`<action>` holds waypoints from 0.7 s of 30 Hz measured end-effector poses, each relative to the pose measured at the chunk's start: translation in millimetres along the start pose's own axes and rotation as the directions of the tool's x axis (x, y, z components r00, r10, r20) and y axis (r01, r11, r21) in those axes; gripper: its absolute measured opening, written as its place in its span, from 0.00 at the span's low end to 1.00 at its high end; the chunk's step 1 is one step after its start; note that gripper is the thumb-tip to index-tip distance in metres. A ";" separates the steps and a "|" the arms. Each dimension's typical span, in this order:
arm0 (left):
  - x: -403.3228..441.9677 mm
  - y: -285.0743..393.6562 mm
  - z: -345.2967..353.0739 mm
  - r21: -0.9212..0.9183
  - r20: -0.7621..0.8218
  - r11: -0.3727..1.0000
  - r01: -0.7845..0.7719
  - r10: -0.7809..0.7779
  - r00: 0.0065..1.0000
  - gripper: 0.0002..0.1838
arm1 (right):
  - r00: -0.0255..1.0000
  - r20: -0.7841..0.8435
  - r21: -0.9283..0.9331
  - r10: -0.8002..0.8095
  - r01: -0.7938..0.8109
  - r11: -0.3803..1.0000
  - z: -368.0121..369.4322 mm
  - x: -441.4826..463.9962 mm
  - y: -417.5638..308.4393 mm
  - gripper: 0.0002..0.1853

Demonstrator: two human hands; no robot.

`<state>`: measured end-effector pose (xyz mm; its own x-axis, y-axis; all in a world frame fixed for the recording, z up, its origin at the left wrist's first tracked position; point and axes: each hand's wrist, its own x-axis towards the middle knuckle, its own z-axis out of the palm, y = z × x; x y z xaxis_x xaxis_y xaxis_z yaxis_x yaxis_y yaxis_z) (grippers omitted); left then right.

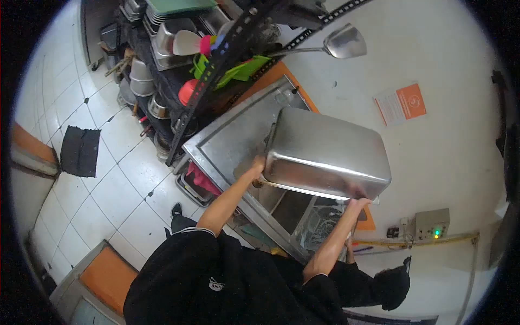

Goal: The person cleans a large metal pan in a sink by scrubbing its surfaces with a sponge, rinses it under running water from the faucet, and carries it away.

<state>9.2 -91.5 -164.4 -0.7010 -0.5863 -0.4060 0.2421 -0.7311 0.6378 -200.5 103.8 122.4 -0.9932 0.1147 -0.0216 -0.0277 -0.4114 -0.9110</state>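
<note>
A big, deep rectangular stainless steel pan is tilted over a metal sink unit, its smooth outer base and side showing. My left hand is closed on the pan's rim at its near left corner. At the near right corner, my right hand grips the same rim, with the fingertips partly hidden. The pan's inside is turned out of sight. Below it lie a dark sink basin and a second basin with whitish, clear-looking contents that I cannot make out.
A co-worker in a black cap stands close on my right. On the left, a dark perforated metal rack holds pans and utensils. A large metal turner sticks out near the wall. A control box is mounted at right.
</note>
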 end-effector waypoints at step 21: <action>-30.7 -0.5 -33.7 -0.183 0.122 0.983 0.025 -0.002 0.993 0.21 | 0.930 0.350 -0.145 -0.115 0.176 0.974 36.1 -94.5 -16.7 0.38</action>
<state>53.2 -84.9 -174.3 -0.7781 -0.5379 -0.3244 0.3435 -0.7968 0.4972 -110.3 67.2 154.5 -0.9598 -0.1620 0.2290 -0.1848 -0.2491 -0.9507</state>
